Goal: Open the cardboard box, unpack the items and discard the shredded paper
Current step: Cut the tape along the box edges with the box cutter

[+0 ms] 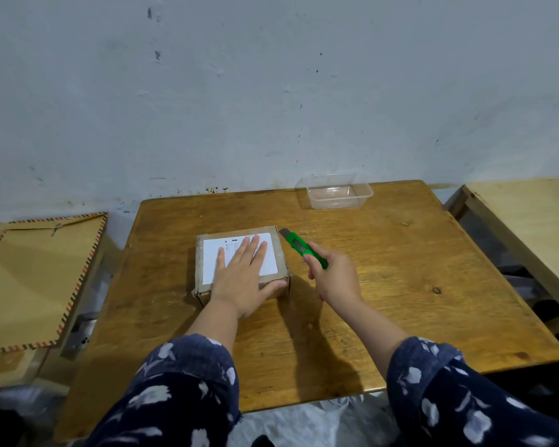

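Head view, looking down on a wooden surface (pixel 384 269) set against a pale, scuffed wall (pixel 271 91). Cardboard box (pixel 207 285): closed, resting near the middle of the surface, slightly toward its left edge. A white label (pixel 213 259) covers most of the box top.

Left hand (pixel 242 272): laid flat on the box top, fingers straight and spread over the label, thumb hooked over the near right corner of the box. It presses down and grips nothing.

Right hand (pixel 336 279): fingers curled round the rear of a green utility knife (pixel 300 246). The knife points away from the person toward the far edge, and its grey tip sits just beside the far right corner of the box. Contact between tip and cardboard cannot be confirmed.

Clear plastic container (pixel 336 193): stands upright near the far edge of the surface, toward the right corner, well apart from the box.

Both forearms wear dark blue sleeves (pixel 181 398) with a white print. A tan board with a notched edge (pixel 39 285) lies off the left edge of the surface; a lighter wooden table (pixel 529 221) stands beyond the right edge.
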